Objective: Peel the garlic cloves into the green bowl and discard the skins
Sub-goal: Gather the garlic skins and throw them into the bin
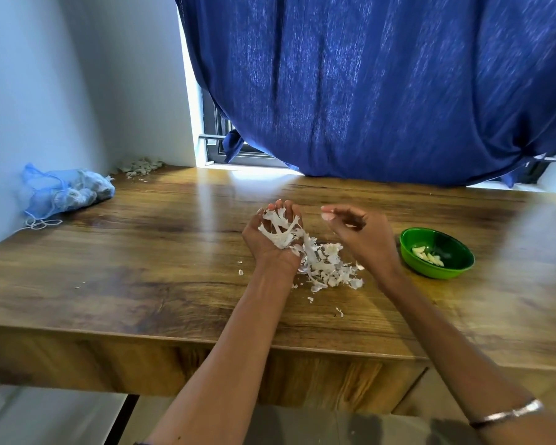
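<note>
Head view. Wooden table (pixel 161 239): occupying the middle of the frame, its front edge running across the lower part.

Left hand (pixel 275 234): resting palm-up over the table, fingers cupping loosely around a bunch of garlic skins (pixel 281 231) lying in the palm.

Right hand (pixel 355 228): hovering just right of the left one, thumb and fingers pinching a small pale piece (pixel 327 216) at the tips; whether it is a clove or a scrap of skin is hard to make out. A metal bangle (pixel 507 412) is sitting on that forearm.

Skin pile (pixel 326 268): lying on the table between the two wrists, touching the heel of the left hand, with loose flakes scattering around it.

Green bowl (pixel 437 253): standing on the table just beside the right wrist, holding several peeled garlic cloves (pixel 427 255).

Blue mesh bag (pixel 66 192): lying at the far left against the wall, contents showing only dimly through the mesh, its white string (pixel 42 223) trailing in front.

Second heap of skins (pixel 140 166): sitting in the far corner, well apart from the hands.

Blue curtain (pixel 382 85): hanging behind, covering most of the window; only a strip of frame is showing. The right side of the table is blurring out.
</note>
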